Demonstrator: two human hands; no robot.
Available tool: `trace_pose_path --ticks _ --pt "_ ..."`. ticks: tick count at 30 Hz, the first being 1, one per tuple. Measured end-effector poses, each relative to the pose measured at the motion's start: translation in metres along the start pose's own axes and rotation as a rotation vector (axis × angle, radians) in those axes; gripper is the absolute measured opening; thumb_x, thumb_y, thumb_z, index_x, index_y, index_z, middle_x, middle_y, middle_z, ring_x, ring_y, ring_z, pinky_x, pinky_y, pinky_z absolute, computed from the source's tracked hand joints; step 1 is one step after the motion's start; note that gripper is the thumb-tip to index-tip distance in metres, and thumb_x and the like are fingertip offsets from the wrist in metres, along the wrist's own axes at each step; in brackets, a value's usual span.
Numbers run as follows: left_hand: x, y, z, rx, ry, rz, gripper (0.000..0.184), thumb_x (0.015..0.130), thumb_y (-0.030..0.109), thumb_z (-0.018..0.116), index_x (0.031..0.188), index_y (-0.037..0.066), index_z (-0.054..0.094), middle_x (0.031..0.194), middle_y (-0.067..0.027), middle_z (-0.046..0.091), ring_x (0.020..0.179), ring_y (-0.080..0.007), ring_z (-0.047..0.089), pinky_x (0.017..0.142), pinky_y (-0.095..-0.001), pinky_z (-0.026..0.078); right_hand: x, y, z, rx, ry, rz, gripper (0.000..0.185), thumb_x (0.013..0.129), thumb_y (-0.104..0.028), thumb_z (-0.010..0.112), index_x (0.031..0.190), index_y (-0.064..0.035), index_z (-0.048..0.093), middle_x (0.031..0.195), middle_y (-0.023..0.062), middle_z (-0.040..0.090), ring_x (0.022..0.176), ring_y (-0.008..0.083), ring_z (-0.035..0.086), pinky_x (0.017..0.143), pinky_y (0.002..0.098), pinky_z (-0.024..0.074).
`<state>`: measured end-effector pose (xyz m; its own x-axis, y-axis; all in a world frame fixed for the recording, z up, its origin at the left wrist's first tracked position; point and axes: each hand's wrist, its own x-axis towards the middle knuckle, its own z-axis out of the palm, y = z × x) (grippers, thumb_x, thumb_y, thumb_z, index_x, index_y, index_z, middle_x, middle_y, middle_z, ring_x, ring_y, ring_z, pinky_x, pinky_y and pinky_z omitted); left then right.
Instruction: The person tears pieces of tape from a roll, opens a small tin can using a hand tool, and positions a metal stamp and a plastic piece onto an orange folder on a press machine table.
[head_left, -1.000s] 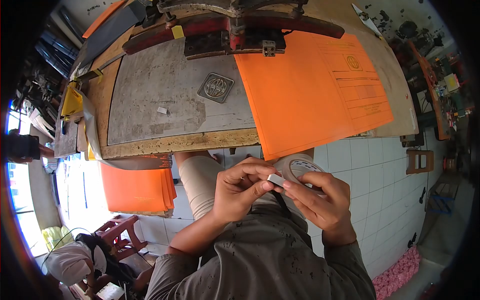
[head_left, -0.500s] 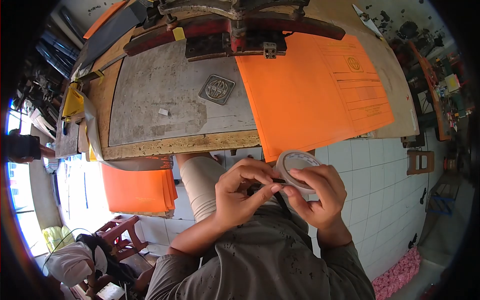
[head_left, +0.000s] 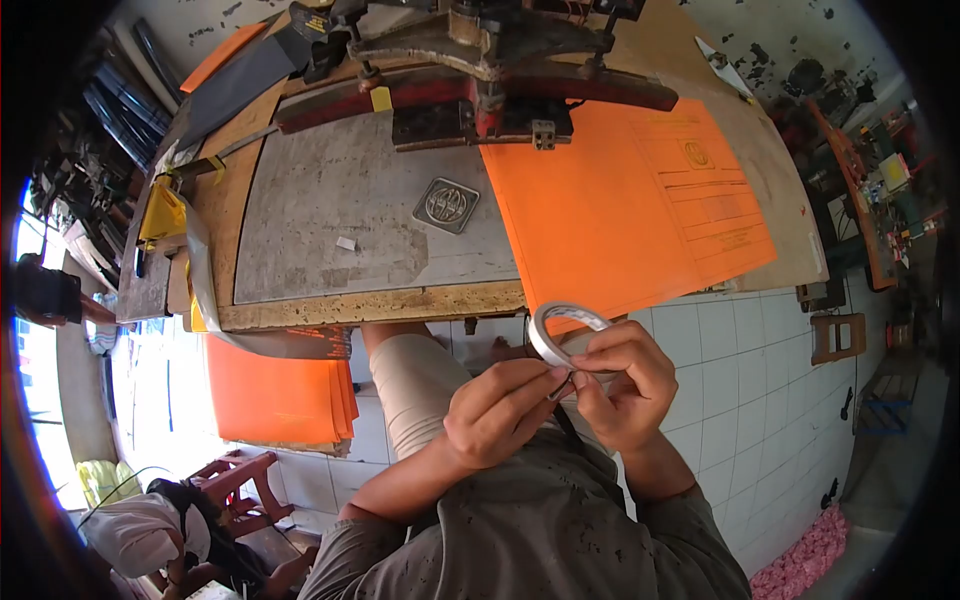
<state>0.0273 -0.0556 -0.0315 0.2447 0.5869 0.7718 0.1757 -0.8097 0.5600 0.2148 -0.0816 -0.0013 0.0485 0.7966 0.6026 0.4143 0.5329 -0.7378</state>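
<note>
Left hand (head_left: 503, 415) pinches a small piece (head_left: 559, 389). Right hand (head_left: 628, 385) grips the tape roll (head_left: 544, 344) between thumb and fingers, tilted, near the bench's (head_left: 400, 303) front edge. Metal plate (head_left: 446, 205) lies beside orange sheet (head_left: 600, 210).

Bench (head_left: 400, 304), worn grey top (head_left: 310, 200), carries a square emblem plate (head_left: 446, 205), a small white scrap (head_left: 346, 243) and an overhanging orange sheet (head_left: 600, 200), possibly several stacked.

Tape roll (head_left: 546, 345) in right fingers (head_left: 628, 350)
</note>
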Motion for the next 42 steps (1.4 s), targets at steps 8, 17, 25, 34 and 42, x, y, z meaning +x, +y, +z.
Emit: trace_pose_path --ticks 8,17,25,34,42 --pt "0.005 -0.009 -0.026 -0.074 0.086 -0.104 0.030 0.082 -0.002 0.091 0.104 0.002 0.071 0.104 -0.0144 0.081 0.095 -0.0260 0.079 0.079 -0.0342 0.063 0.043 0.030 -0.032 0.148 0.356 0.123 0.021 0.104 -0.004 0.071 0.121 0.0091 0.071 0.119 0.0094 0.069 0.104 0.0128 0.060 0.092 0.0276 0.0475" --pt "0.002 -0.102 -0.068 0.011 0.446 -0.483 0.014 0.096 -0.005 0.074 0.109 -0.006 0.072 0.105 -0.0158 0.073 0.084 -0.0216 0.078 0.074 -0.0311 0.059 0.282 0.053 -0.092 -0.290 0.507 -0.350 0.026 0.108 -0.017 0.071 0.129 -0.0014 0.075 0.123 0.0104 0.075 0.113 0.0218 0.069 0.103 0.0335 0.0507" --pt "0.008 -0.123 -0.073 0.393 0.357 -0.310 0.014 0.093 -0.002 0.078 0.106 0.001 0.075 0.094 -0.0126 0.074 0.084 -0.0249 0.075 0.071 -0.0346 0.058 0.551 0.052 -0.076 -0.006 0.276 -0.499 0.022 0.099 -0.011 0.080 0.120 -0.0039 0.080 0.106 0.0077 0.080 0.096 0.0164 0.073 0.088 0.0316 0.0569" --pt "-0.007 -0.136 -0.063 0.338 0.410 -0.356 0.009 0.102 0.003 0.069 0.111 0.004 0.067 0.098 -0.0122 0.075 0.078 -0.0256 0.074 0.069 -0.0350 0.058 0.623 0.017 -0.032 -0.228 -0.050 -0.474 0.022 0.096 -0.007 0.079 0.118 -0.0016 0.080 0.104 0.0056 0.083 0.095 0.0146 0.075 0.086 0.0323 0.0572" --pt "-0.014 -0.144 -0.063 0.463 0.388 -0.326 0.012 0.104 0.008 0.066 0.114 0.006 0.061 0.088 -0.0103 0.066 0.065 -0.0249 0.062 0.061 -0.0382 0.049 0.643 0.032 -0.022 -0.320 -0.099 -0.427 0.019 0.098 -0.015 0.074 0.109 -0.0010 0.079 0.091 0.0098 0.079 0.081 0.0160 0.067 0.078 0.0363 0.0544"
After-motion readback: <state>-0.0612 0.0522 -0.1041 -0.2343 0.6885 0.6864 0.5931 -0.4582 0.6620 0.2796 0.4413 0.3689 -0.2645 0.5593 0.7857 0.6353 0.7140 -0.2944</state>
